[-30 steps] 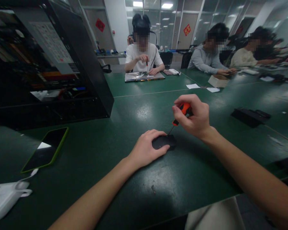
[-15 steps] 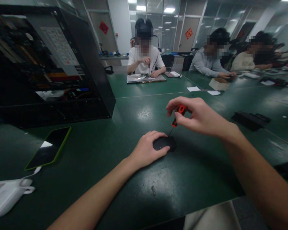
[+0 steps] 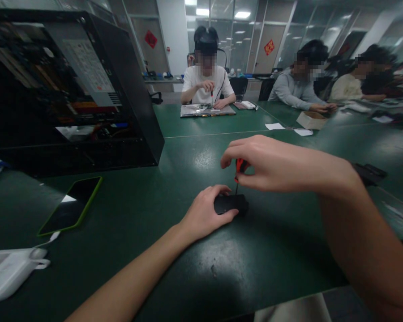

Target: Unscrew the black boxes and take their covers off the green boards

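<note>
Most of the red-and-black screwdriver's (image 3: 241, 165) handle is hidden by the R hand (image 3: 265, 161), in which it's held w/ curled fingers; the tip's contact w/ the small black device (image 3: 231, 205) can't be made out, & a white object (image 3: 10, 277) is cut off at lower L. The shaft is pointed down, near vert., at the device's far edge. The device is pinned flat on the tabletop (image 3: 147, 210), long axis approx. crosswise, its L end gripped btwn thumb & fingers of the L hand (image 3: 203, 208).
</note>
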A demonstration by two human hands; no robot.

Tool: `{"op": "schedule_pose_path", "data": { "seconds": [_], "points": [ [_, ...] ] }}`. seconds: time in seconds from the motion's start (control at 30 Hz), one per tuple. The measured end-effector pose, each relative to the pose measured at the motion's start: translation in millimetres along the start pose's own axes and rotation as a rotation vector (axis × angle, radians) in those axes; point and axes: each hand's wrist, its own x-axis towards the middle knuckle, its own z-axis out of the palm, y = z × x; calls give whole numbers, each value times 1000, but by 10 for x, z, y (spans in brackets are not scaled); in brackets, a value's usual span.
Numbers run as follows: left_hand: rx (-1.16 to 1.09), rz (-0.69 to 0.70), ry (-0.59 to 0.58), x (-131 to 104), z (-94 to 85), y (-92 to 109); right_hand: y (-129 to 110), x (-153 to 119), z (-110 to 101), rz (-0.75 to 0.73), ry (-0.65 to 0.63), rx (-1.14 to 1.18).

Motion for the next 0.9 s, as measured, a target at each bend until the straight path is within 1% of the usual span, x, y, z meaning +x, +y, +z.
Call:
{"op": "schedule_pose_path", "data": {
  "seconds": [0.1,0.13,0.27,0.37,0.43,0.47,0.6,0.77,0.9],
  "points": [
    [43,7,-6,-27,-33,-4,33,-51,-24,69,-25,-18],
    [61,11,-12,-38,-53,-4,42,-66,-35,64,-28,-12],
    [99,22,-41,-82,-144,-2,64,-108,-79,-35,-47,22],
    [88,24,-48,-96,-181,4,78,-107,-82,3,-55,-3],
    [80,26,-47,-95,-187,8,90,-100,-73,28,-38,-15],
    [78,26,-46,-94,-186,8,96,-99,-70,18,-30,-7],
    [80,23,-38,-91,-176,6,100,-110,-66,-85,-45,58],
    [57,17,-37,-86,-165,13,81,-86,-39,23,-9,1],
    [42,23,-36,-83,-158,24,71,-91,-47,-45,-14,44]
  ]
}}
